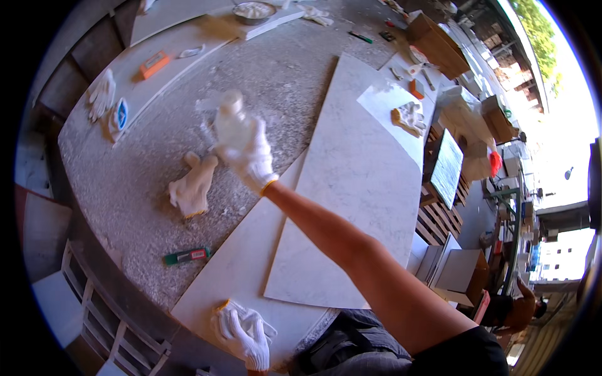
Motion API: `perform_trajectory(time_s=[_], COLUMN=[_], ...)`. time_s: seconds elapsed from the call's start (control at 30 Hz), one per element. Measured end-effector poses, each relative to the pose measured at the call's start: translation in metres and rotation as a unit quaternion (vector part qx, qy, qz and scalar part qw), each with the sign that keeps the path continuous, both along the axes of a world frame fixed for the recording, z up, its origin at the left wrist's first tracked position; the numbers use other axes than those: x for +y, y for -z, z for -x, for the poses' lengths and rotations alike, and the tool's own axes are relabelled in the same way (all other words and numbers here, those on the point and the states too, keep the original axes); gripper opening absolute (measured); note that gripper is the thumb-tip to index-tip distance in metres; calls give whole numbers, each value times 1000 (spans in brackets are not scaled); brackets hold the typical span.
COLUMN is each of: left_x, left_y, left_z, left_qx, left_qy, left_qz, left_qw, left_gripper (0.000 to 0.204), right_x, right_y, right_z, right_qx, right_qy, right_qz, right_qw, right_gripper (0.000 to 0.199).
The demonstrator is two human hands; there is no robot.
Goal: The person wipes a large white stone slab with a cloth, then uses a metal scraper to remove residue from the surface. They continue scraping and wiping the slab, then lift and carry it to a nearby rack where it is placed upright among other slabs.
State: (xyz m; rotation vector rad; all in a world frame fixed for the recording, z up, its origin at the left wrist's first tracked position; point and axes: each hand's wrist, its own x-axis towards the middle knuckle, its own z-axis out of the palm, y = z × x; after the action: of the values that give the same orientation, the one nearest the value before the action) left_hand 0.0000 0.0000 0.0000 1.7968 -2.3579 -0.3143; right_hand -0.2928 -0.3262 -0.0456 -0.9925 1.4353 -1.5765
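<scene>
My right hand [256, 155], in a white knit glove, reaches over the speckled grey worktop. It is wrapped round a pale, translucent bottle [229, 119], smeared by motion. My left hand [238, 338], also gloved in white, is low in the view at the near edge of a pale board [251, 266]. Its fingers are bent over a bunched white work glove [266, 327] with a yellow-edged cuff. A loose off-white glove [193, 185] lies left of my right hand. Nearer to me is a green-and-red box cutter or small pack [187, 255]; I cannot tell which.
A large marbled panel [360, 182] overlaps the pale board. More gloves [102, 95], an orange block [154, 64] and a bowl of white material [254, 11] are at the far left and back. Another glove [409, 119] lies at right. A person [519, 307] stands far right.
</scene>
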Motion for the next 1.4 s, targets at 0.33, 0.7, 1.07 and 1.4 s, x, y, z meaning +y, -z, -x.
perform_trajectory(time_s=[0.33, 0.7, 1.07, 1.4], left_x=[-29, -34, -103, -67], left_y=[-28, -20, 16, 5], left_z=[58, 101, 218, 199], left_qx=[35, 112, 131, 67], left_qy=[70, 129, 283, 353], left_qz=[59, 42, 146, 134], left_qw=[995, 984, 939, 923], left_gripper=[44, 39, 24, 11], right_x=[33, 189, 358, 359], right_y=[-50, -62, -2, -8], right_z=[-7, 54, 228, 230], right_qx=[113, 313, 555, 521], right_qy=[75, 132, 268, 276], right_qz=[-89, 4, -193, -172], right_qw=[987, 940, 764, 789], right_gripper=[81, 84, 48, 34])
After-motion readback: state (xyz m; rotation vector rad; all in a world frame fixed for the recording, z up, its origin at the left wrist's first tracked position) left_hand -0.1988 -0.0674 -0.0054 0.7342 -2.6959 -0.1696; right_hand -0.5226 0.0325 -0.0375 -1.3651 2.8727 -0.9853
